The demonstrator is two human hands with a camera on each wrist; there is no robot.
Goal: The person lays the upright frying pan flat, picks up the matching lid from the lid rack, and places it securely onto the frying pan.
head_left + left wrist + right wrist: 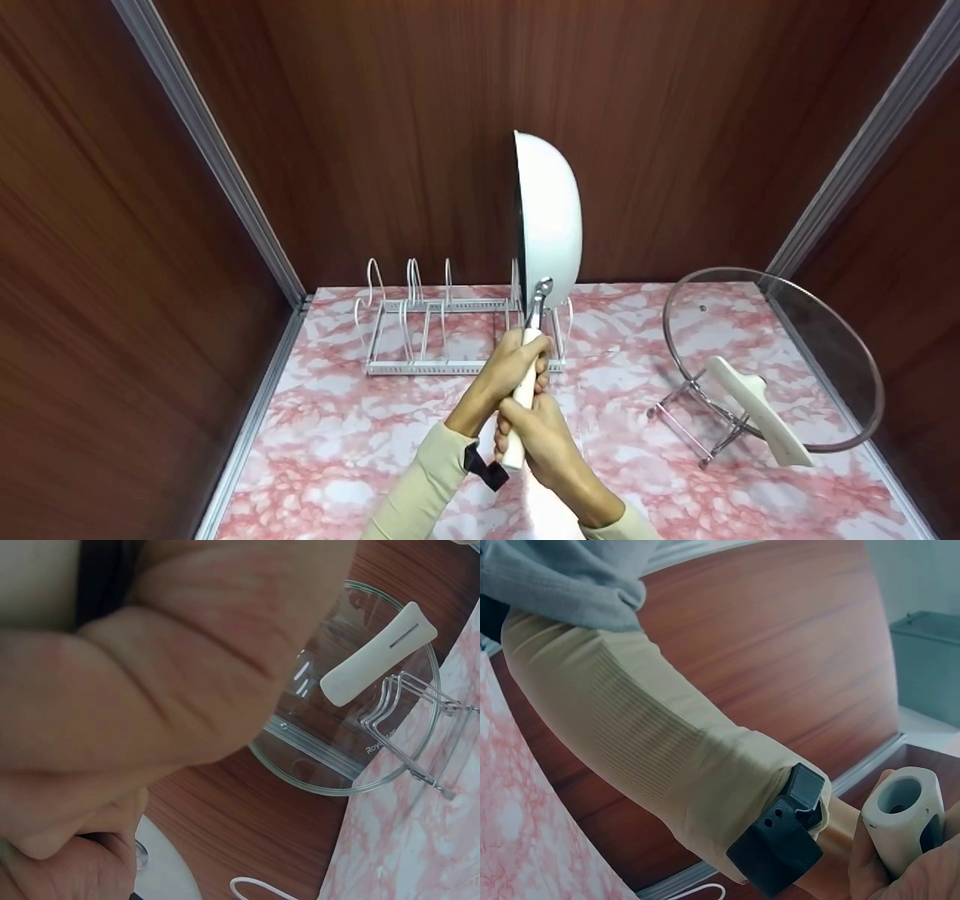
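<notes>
A pink-marbled tabletop (337,442) bears a white wire rack (427,367) and a chrome stand (681,433).

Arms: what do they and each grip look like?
The left sleeve and right sleeve are pale beige. The left has a finely ribbed panel, a boxy black wrist unit and a blue-grey outer sleeve above. Left grip and right grip wear no gloves.

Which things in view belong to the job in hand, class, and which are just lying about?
In the job:
pan, held up
left hand, gripping it
right hand, gripping lower down
rack, probably: the pan overlaps it in the head view

Apparently lying about:
lid, tilted
stand, supporting the lid
</notes>
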